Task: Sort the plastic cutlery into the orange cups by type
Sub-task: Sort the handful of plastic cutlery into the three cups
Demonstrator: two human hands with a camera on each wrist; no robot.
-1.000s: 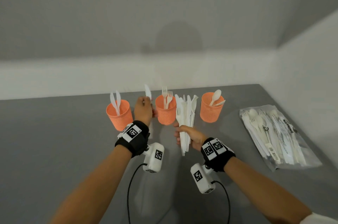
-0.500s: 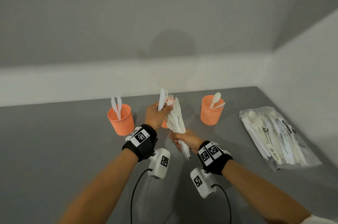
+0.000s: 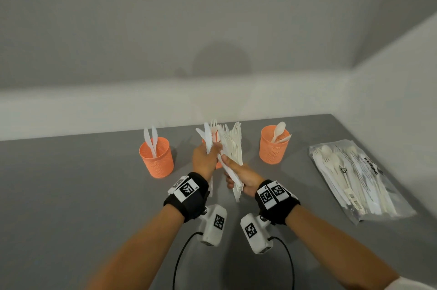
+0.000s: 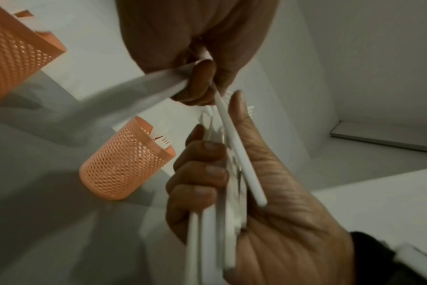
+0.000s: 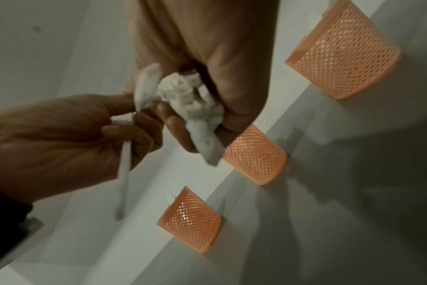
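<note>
You've got matt white plastic cutlery (image 3: 233, 147), perforated orange plastic mesh cups (image 3: 157, 159), a glossy clear film bag (image 3: 359, 181), black cloth wristbands (image 3: 189, 197), and a smooth matt grey tabletop (image 3: 71, 195).

The head view is evenly and softly lit, with no glare – a round dim shadow (image 3: 221, 60) lies on the back wall and faint ones sit beside the cups (image 3: 156, 158) on the counter (image 3: 71, 195). Straight edges bow toward the frame's borders. Both wrist views are dimmer and grainy; the hands (image 4: 195, 38) near the lens are dark and soft, and the cutlery (image 4: 124, 96) smears with motion blur – only the mesh cups (image 5: 255, 154) stay fairly crisp.
</note>
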